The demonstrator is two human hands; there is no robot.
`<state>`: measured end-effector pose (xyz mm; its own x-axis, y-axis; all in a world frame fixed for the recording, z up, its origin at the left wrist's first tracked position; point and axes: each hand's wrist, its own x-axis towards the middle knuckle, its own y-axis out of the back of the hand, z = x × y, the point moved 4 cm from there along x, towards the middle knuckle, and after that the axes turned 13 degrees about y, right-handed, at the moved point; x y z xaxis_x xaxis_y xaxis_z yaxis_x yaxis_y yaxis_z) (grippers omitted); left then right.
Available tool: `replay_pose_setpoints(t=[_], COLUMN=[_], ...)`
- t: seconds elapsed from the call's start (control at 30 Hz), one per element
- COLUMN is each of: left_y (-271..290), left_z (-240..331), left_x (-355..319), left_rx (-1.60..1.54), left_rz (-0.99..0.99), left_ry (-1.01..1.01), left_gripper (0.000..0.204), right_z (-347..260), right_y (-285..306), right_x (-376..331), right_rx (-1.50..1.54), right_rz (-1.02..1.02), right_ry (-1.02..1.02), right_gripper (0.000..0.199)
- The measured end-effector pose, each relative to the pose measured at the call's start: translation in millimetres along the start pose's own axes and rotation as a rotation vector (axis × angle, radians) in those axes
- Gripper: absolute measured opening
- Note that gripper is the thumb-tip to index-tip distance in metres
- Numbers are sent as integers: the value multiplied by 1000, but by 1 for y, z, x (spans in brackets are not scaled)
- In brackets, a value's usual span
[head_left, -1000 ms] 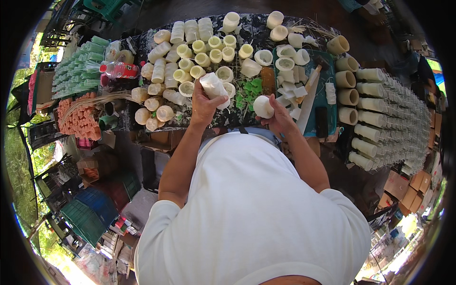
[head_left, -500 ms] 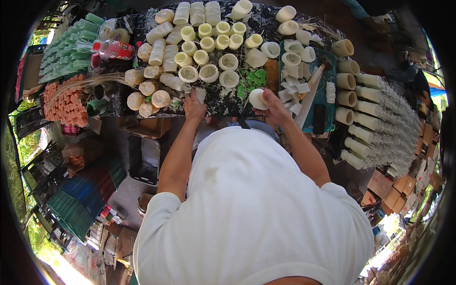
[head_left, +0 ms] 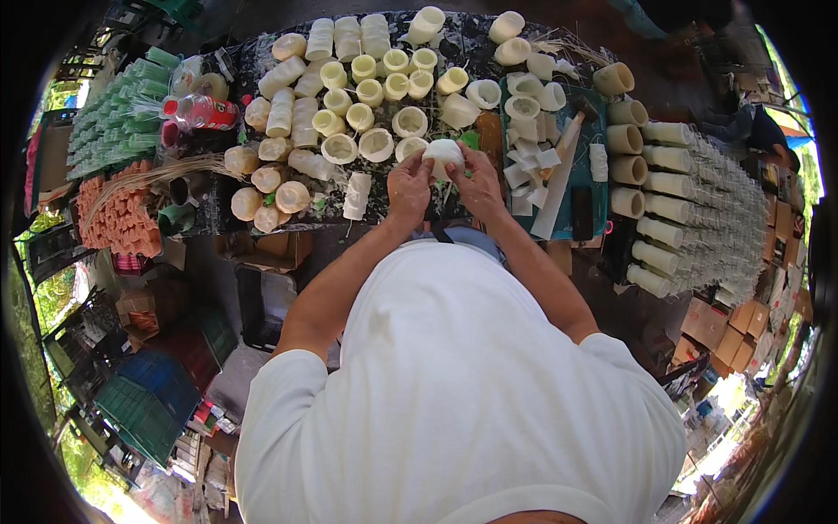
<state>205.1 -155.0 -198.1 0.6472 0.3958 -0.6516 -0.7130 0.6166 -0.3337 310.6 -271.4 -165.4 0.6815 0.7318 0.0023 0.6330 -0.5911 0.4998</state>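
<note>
Both hands [head_left: 445,179] on white cup [head_left: 443,154] — table [head_left: 393,214] edge just below.

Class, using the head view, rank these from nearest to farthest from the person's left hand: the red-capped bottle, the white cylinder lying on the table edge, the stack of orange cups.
1. White cylinder, just left of the left hand.
2. Red-capped bottle, farther left and up.
3. Stack of orange cups, far left edge.
</note>
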Motion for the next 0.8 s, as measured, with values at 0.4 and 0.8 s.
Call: replay_pose_setpoints(t=[0.4, 0.8], left_y=[-1, 14], left_z=[-21, -22], left_x=[61, 40], left_rx=[-431, -54], left_rz=[100, -389], left_ry=[247, 177], left_gripper=[44, 48], right_z=[39, 73], right_y=[-37, -69], right_x=[-10, -26], right_rx=[440, 1488], right_rz=[135, 291], right_ry=[-483, -738], right_gripper=[27, 32])
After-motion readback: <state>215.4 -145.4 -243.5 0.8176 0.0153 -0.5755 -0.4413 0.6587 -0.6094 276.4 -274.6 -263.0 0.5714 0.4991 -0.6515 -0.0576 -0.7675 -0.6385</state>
